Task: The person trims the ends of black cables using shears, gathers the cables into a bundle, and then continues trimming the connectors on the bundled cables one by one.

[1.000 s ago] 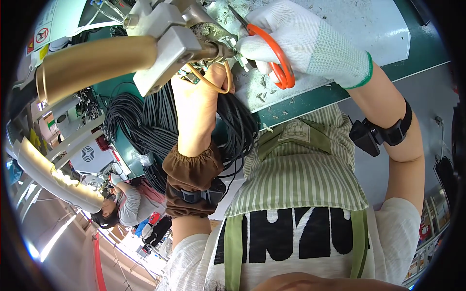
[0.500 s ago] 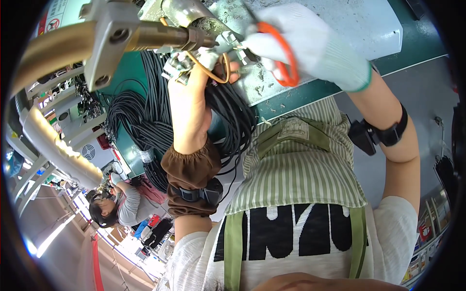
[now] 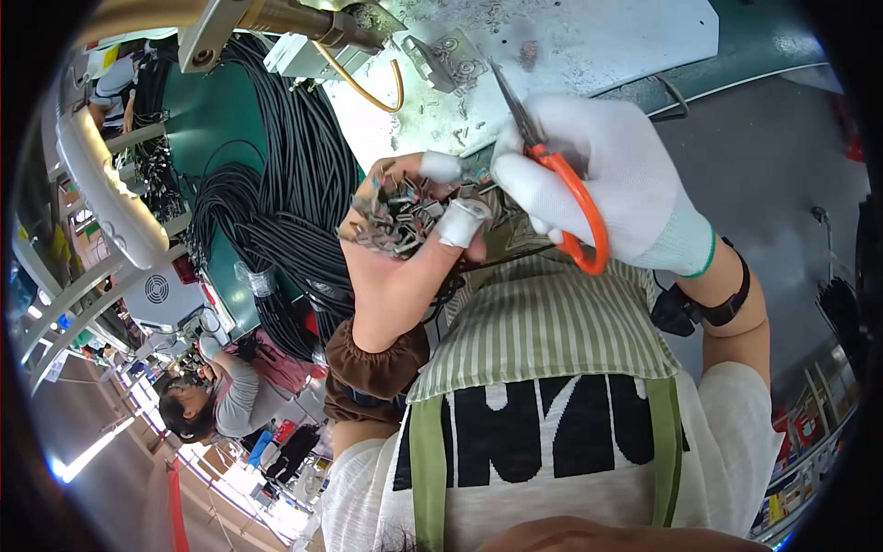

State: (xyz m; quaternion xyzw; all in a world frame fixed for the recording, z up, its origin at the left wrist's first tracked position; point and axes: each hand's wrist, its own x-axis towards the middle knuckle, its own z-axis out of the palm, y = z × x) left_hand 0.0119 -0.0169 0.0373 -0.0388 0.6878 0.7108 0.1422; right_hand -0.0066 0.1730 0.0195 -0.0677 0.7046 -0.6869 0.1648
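Observation:
A loose heap of small metal pieces (image 3: 400, 213) fills the cupped palm of my left hand (image 3: 418, 262), some with coloured bits. White wraps cover its thumb and a fingertip, which pinch close together; what lies between them is too small to make out. My right hand (image 3: 612, 175), in a white knit glove, grips scissors (image 3: 585, 207) with orange handles. Their dark blades point up and away, toward the bench. Close below both hands, a thin black cable (image 3: 510, 260) runs in front of my apron, its ends hidden.
Beyond my hands, a machine nozzle (image 3: 317, 26) and metal fixture (image 3: 441, 63) stand over a white board (image 3: 589, 46) strewn with scraps. Bundled black cables (image 3: 276, 207) cover the green bench at left. A lamp (image 3: 110, 189) hangs far left; another person (image 3: 235, 396) works beyond.
Both hands have come back from the fixture toward my body. The metal pieces in my left palm now show plainly, and the scissors' blades are in clear sight.

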